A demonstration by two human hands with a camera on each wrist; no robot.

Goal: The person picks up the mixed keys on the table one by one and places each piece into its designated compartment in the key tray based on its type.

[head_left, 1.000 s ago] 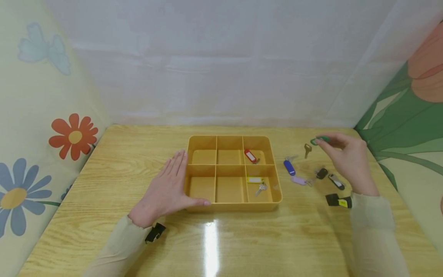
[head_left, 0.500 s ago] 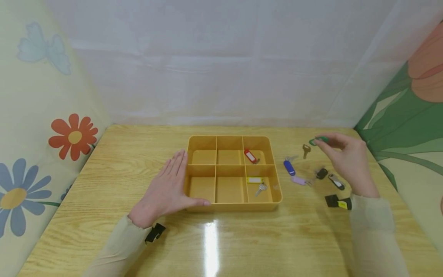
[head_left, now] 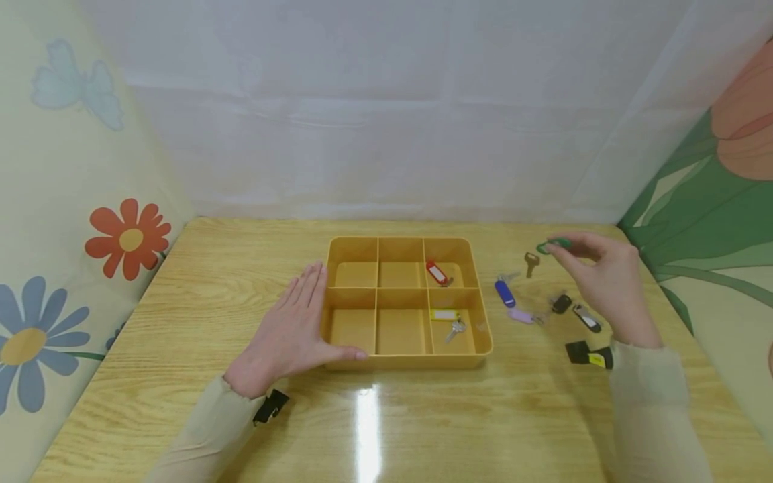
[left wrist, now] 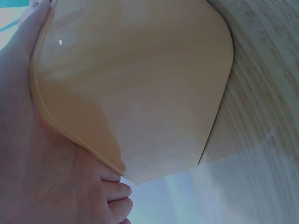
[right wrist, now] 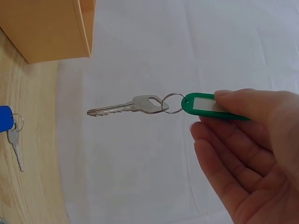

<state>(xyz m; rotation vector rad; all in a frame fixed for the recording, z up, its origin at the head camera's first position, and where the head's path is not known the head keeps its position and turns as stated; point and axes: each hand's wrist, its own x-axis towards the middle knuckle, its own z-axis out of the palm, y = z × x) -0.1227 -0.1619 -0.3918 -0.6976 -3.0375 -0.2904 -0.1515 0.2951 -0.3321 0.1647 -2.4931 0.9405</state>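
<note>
My right hand [head_left: 606, 282] pinches a green key tag [right wrist: 202, 103] between thumb and fingers, raised above the right side of the table. From the tag's ring hangs a silver key [right wrist: 126, 107], seen in full in the right wrist view. With straight fingers my left hand [head_left: 286, 329] lies along the left side of a yellow divided box [head_left: 404, 361], its thumb on the front rim. A red key tag [head_left: 437, 272] lies in the back right compartment. The front right one holds a yellow key tag [head_left: 445, 314] with its key.
Right of the box lie a blue key tag [head_left: 504, 294], a lilac key tag [head_left: 521, 315], a dark key tag [head_left: 561, 304] and a black-and-silver item [head_left: 587, 318]. Black clips [head_left: 578, 352] are by the right sleeve, another black clip [head_left: 271, 406] by the left wrist.
The green tag and its hanging key have shifted slightly left in the right hand's pinch. The left hand and the box stay where they were.
</note>
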